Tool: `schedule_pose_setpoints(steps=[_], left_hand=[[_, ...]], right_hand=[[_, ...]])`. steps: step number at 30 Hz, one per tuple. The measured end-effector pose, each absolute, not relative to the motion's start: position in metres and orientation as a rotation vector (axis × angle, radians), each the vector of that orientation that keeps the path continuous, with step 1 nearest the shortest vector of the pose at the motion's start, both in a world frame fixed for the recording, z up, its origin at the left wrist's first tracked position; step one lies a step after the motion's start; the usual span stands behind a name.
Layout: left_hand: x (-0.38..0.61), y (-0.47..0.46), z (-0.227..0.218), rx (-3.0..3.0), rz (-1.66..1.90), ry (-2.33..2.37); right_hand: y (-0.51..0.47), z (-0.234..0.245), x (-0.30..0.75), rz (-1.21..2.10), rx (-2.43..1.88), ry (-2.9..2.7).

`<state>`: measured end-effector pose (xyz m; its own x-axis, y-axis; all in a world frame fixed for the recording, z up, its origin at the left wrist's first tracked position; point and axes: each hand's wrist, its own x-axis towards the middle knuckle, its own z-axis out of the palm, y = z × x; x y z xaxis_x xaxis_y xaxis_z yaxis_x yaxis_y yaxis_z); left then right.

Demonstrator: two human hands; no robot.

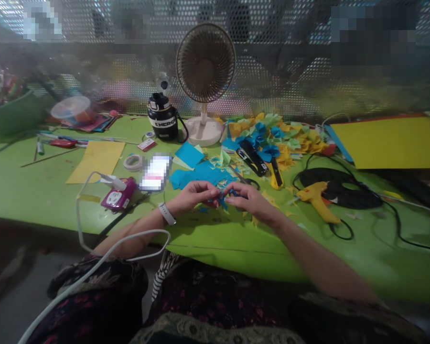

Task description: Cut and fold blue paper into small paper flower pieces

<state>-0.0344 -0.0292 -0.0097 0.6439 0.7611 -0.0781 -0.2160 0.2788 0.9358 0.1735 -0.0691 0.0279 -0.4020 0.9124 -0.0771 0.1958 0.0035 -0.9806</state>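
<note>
Over the green table, my left hand and my right hand meet fingertip to fingertip. Both pinch a small folded piece of blue paper between them. A white band sits on my left wrist. Just behind my hands lie cut blue paper sheets and scraps, with scissors beside them. A heap of folded blue, yellow and green paper pieces lies further back.
A yellow glue gun with black cable lies at the right, a black stapler and a yellow cutter mid-table. A desk fan, a black jug, tape roll, pink power strip, yellow sheets.
</note>
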Motion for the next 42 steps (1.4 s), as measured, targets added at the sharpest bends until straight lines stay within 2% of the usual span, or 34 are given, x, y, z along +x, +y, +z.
schedule_pose_setpoints(steps=[6,16,42], left_hand=[[-0.034,-0.029,-0.007,1.115,0.735,0.576],[-0.031,-0.028,-0.013,1.094,0.754,0.603],[-0.029,-0.033,-0.010,1.219,0.737,0.632]], right_hand=[[-0.072,0.024,0.170,1.654,-1.144,-1.494],[-0.071,0.015,0.164,1.578,-1.168,-1.349],[-0.068,0.008,0.162,1.665,-1.131,-1.195]])
